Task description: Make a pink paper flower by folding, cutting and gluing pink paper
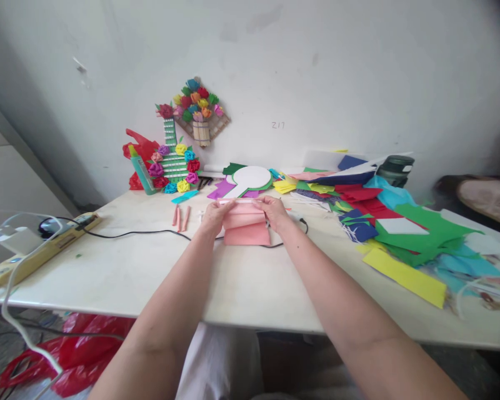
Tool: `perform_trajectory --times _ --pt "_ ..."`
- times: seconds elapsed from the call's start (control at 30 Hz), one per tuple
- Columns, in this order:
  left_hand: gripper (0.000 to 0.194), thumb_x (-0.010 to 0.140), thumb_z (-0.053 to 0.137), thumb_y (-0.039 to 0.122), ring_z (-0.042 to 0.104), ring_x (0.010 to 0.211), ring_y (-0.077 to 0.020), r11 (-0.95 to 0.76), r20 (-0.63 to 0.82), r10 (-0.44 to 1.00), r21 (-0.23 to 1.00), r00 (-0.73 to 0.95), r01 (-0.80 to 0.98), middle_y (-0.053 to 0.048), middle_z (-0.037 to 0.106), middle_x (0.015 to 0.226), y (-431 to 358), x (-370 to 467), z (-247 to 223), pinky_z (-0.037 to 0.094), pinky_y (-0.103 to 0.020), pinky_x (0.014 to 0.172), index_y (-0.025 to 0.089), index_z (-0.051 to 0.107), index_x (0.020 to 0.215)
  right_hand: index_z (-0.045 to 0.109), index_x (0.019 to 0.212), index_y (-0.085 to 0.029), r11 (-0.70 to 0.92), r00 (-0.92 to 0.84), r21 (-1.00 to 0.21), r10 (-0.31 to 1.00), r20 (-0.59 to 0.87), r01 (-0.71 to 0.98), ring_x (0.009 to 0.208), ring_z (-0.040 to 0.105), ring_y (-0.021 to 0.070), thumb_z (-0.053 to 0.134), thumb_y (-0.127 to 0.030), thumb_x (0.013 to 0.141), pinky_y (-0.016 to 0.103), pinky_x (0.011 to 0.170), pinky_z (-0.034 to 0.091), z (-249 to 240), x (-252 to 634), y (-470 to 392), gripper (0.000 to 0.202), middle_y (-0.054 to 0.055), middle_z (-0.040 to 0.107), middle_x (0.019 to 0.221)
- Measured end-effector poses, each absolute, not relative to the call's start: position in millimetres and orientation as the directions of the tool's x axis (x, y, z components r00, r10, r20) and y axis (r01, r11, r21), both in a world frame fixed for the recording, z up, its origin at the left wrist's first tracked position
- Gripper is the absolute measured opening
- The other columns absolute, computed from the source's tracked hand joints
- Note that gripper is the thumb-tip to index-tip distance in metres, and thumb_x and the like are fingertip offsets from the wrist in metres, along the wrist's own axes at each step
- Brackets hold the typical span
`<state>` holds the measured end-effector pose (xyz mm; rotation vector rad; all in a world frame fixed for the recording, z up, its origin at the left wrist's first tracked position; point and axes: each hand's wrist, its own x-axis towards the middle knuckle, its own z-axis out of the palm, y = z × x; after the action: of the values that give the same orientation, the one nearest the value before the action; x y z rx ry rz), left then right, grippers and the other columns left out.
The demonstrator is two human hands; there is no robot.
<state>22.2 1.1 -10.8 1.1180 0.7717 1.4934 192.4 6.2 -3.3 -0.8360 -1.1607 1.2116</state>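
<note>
A pink paper strip (245, 221) is stretched between my two hands over the middle of the table, its lower part hanging toward me. My left hand (215, 215) pinches its upper left corner, and my right hand (274, 212) pinches the upper right one. Along the top edge, between the fingers, runs a narrow pale band. Left of my left hand lie several small rolled pink paper pieces (183, 218). Just beyond my hands is a white round cutout with a handle (252, 178), on green and purple paper.
Paper flower decorations (175, 161) and a green glue bottle (142, 172) stand at the back left. A power strip (45, 247) lies at the left; its black cable crosses the table. Coloured paper sheets (425, 228) cover the right side.
</note>
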Motion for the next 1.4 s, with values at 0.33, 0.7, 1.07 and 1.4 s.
perform_trajectory --times 0.33,0.7,1.07,1.4 --pt "0.032 0.051 0.078 0.033 0.061 0.062 -0.0157 -0.242 0.264 0.965 0.900 0.010 -0.362 -0.004 0.066 0.067 -0.4 23.7 -9.1 0.045 -0.026 0.061 0.013 0.068 0.075 0.065 0.065 -0.017 0.213 -0.006 -0.937 0.975 0.223 -0.277 0.065 0.054 0.0124 0.073 -0.032 0.049 0.026 0.067 0.040 -3.6 190.9 7.6 0.024 -0.001 0.062 0.064" --pt "0.029 0.053 0.078 0.031 0.059 0.062 -0.0140 -0.260 0.277 0.961 0.891 -0.007 -0.372 -0.003 0.066 0.066 0.0 23.6 -9.5 0.045 -0.025 0.061 0.013 0.068 0.074 0.065 0.066 -0.017 0.184 -0.006 -0.934 0.981 0.196 -0.306 0.064 0.053 0.0124 0.074 -0.033 0.047 0.026 0.064 0.040 -1.9 189.2 3.9 0.027 -0.001 0.062 0.063" --pt "0.026 0.054 0.077 0.033 0.055 0.055 -0.0108 -0.237 0.261 0.965 0.889 0.008 -0.391 -0.001 0.061 0.060 1.7 20.3 -11.7 0.041 -0.022 0.054 0.013 0.063 0.064 0.064 0.063 -0.017 0.238 0.035 -0.923 0.970 0.239 -0.304 0.062 0.051 0.0104 0.075 -0.031 0.047 0.025 0.067 0.040 -0.6 188.7 3.5 0.024 -0.003 0.060 0.060" --pt "0.029 0.059 0.073 0.039 0.053 0.053 -0.0119 -0.278 0.299 0.954 0.900 0.011 -0.335 0.000 0.057 0.055 -0.2 21.0 -9.0 0.038 -0.023 0.052 0.013 0.060 0.063 0.065 0.066 -0.015 0.286 0.055 -0.925 0.958 0.281 -0.251 0.059 0.050 0.0101 0.073 -0.033 0.050 0.025 0.063 0.039 -3.5 188.0 5.6 0.025 -0.002 0.060 0.060"
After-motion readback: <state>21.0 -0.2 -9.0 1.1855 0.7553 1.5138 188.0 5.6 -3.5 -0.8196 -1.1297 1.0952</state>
